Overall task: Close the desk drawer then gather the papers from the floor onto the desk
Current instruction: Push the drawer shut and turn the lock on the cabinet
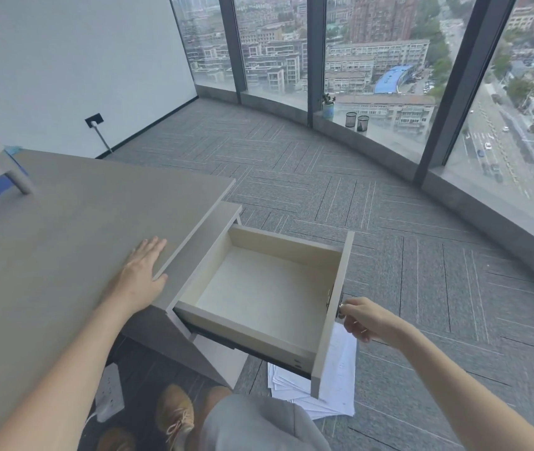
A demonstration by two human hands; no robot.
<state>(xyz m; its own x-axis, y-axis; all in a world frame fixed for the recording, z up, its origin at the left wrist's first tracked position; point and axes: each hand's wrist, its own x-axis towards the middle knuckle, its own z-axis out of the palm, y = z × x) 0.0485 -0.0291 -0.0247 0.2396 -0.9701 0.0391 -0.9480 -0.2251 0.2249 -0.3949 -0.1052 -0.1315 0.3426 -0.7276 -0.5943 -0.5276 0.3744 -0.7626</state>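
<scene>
Left hand [143, 271] lies spread flat on the desk [47, 239]; right hand [368, 317] apparently pinches the drawer [330, 307] knob.

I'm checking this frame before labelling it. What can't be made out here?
Head view only:
- Papers: partly hidden by the open drawer; count unknown, print too small.
- Right hand grip: drawer front hides the handle.
- Item at the desk far left: cut off by the edge.

Papers [340, 379] on floor partly hidden beneath drawer [269, 288] front. Metal knob under right hand [368, 319] fingertips, possibly a key; too small to resolve. Tabletop [47, 239] cut off at left edge.
</scene>
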